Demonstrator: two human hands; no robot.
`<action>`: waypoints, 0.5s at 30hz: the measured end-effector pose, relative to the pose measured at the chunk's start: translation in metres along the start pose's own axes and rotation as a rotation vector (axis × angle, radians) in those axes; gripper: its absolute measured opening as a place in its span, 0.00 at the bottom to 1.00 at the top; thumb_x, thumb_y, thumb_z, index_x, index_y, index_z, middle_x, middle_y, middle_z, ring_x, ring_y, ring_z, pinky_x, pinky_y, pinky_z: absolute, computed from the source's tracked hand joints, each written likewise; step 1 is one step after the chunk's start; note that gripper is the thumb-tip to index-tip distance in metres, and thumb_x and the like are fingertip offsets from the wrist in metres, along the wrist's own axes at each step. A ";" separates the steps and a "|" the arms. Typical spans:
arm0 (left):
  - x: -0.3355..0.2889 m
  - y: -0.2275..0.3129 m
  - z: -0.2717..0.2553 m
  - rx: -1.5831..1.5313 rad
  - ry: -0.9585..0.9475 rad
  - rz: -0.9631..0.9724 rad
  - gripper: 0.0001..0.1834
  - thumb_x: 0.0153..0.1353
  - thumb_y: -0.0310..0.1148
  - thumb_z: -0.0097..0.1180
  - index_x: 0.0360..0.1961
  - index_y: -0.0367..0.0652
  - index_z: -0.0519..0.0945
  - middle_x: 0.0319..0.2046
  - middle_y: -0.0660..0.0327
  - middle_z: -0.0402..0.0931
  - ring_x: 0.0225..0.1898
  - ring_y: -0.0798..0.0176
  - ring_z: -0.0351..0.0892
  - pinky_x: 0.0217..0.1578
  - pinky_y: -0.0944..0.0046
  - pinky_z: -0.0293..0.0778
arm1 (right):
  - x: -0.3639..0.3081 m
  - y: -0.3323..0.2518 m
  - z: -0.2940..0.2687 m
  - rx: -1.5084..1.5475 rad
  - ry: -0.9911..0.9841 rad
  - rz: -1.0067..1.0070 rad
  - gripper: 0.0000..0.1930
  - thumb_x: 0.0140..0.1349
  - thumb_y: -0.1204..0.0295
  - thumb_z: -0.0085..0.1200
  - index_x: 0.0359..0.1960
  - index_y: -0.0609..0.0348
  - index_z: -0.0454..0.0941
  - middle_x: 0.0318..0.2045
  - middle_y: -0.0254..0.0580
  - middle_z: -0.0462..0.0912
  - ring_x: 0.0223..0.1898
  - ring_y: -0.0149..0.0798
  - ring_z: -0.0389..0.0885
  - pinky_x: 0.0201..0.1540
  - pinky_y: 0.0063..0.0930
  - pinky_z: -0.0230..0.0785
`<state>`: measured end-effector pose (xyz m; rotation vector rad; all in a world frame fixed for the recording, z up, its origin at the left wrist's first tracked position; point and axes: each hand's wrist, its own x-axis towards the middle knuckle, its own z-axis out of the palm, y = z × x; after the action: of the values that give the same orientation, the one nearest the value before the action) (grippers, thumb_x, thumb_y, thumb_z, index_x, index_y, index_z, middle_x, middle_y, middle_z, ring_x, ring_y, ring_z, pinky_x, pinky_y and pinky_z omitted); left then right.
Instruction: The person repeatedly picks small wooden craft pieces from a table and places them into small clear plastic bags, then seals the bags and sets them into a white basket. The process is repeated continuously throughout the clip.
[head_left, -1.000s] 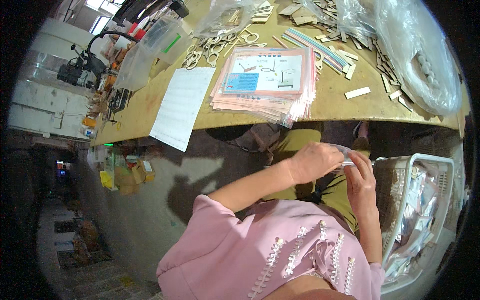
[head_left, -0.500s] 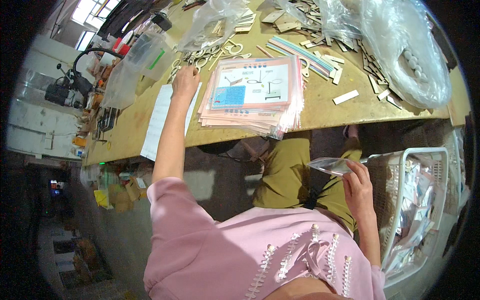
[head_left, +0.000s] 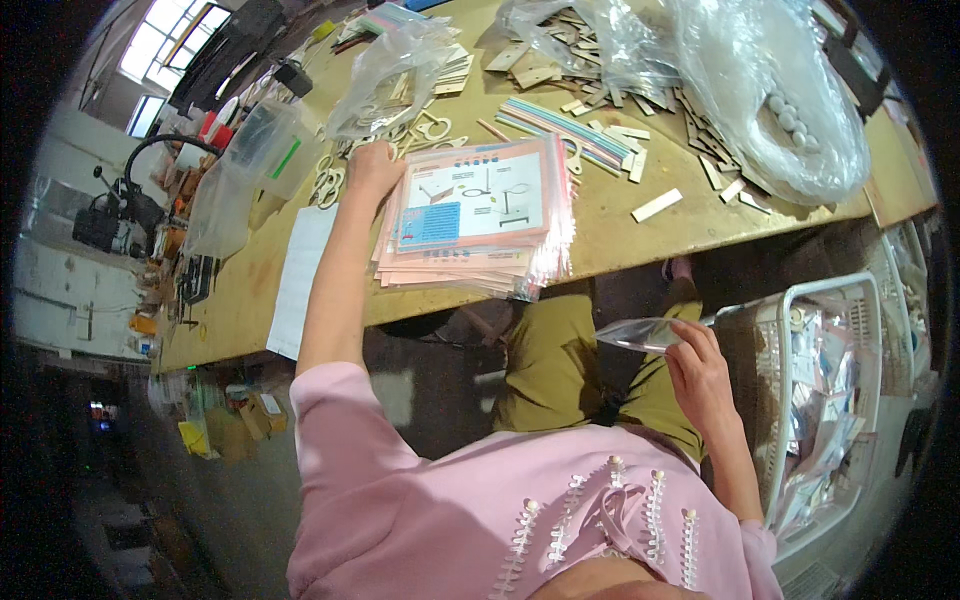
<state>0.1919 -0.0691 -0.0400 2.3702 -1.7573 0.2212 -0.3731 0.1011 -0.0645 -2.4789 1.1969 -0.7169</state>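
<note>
My left hand (head_left: 372, 172) is at the near side of a pile of pale wooden ring-shaped pieces (head_left: 328, 180), just left of the bag stack. Its fingers are curled in, and what they grip is hidden. My right hand (head_left: 698, 362) pinches a clear plastic bag (head_left: 632, 334) by its edge, above my lap and off the table. The bag looks empty and partly puffed open. Beside my left forearm lies a stack of clear bags with pink printed sheets (head_left: 480, 265). The top sheet carries drawings and a blue block.
On the yellow table (head_left: 610, 240) lie a white paper (head_left: 300, 270), pastel straws (head_left: 560, 130), small wooden strips (head_left: 657, 205) and a big clear bag with white balls (head_left: 765, 90). A clear plastic bin (head_left: 265, 150) stands at left. A white basket (head_left: 790, 300) of filled bags is at my right.
The whole scene has shifted left in view as my head moved. My left hand has moved slightly closer to the bag stack. My right hand still holds the clear bag.
</note>
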 end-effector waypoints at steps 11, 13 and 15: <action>-0.155 0.184 -0.080 -1.732 -0.462 0.227 0.12 0.61 0.20 0.61 0.45 0.40 0.80 0.38 0.64 0.83 0.41 0.69 0.81 0.47 0.67 0.77 | 0.036 0.001 -0.008 0.181 0.118 -0.107 0.08 0.58 0.83 0.63 0.35 0.66 0.75 0.59 0.55 0.79 0.62 0.61 0.76 0.62 0.49 0.73; -0.185 0.214 -0.086 -1.705 -0.701 0.333 0.12 0.62 0.17 0.57 0.46 0.40 0.79 0.40 0.62 0.83 0.42 0.68 0.82 0.48 0.66 0.77 | 0.043 -0.007 -0.011 0.175 0.154 -0.176 0.08 0.56 0.83 0.61 0.33 0.68 0.73 0.58 0.58 0.79 0.61 0.61 0.77 0.60 0.47 0.75; -0.203 0.242 -0.085 -1.709 -0.800 0.423 0.11 0.63 0.17 0.56 0.44 0.41 0.80 0.41 0.63 0.84 0.40 0.70 0.81 0.46 0.66 0.77 | 0.046 -0.011 -0.009 0.213 0.153 -0.184 0.05 0.56 0.82 0.59 0.32 0.68 0.75 0.58 0.58 0.79 0.62 0.60 0.77 0.62 0.45 0.75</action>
<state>-0.0990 0.0713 0.0107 0.7666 -1.4177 -1.6141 -0.3469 0.0707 -0.0377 -2.4103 0.8931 -1.0424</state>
